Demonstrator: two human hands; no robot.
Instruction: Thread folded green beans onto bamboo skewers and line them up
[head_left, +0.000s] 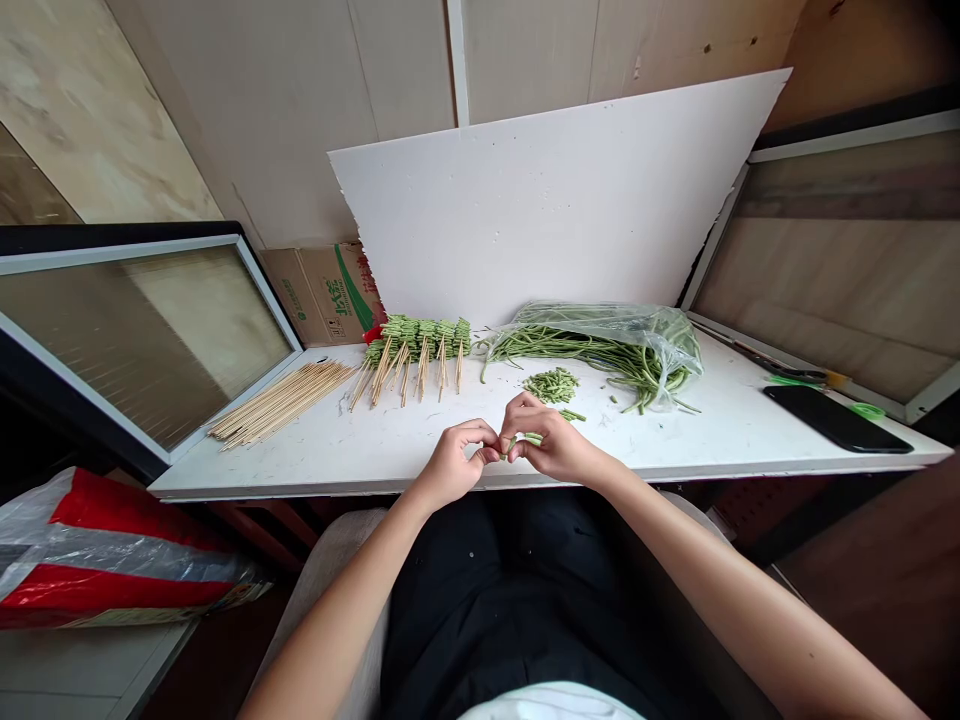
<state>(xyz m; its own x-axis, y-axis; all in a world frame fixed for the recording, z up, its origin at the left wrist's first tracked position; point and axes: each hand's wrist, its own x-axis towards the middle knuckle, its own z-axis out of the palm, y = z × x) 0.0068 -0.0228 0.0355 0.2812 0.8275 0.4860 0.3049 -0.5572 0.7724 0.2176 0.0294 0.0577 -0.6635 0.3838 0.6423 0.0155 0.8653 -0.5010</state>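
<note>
My left hand (459,462) and my right hand (546,440) meet over the front edge of the white table. Short green bean pieces show between the fingers of my right hand. My left fingertips are pinched close against them, but what they grip is too small to make out. Just beyond my hands lies a small pile of cut green bean pieces (551,385). Behind it, long green beans (577,345) spill from a clear plastic bag (660,335). Skewers threaded with bean pieces (416,335) are stacked at the back left, sticks pointing toward me.
Bare wooden skewers (281,400) lie on the left of the white table (337,470). A cardboard box (322,295) stands behind. On the right is a black phone (836,418) near a green ring (868,410). A white board (525,215) leans at the back.
</note>
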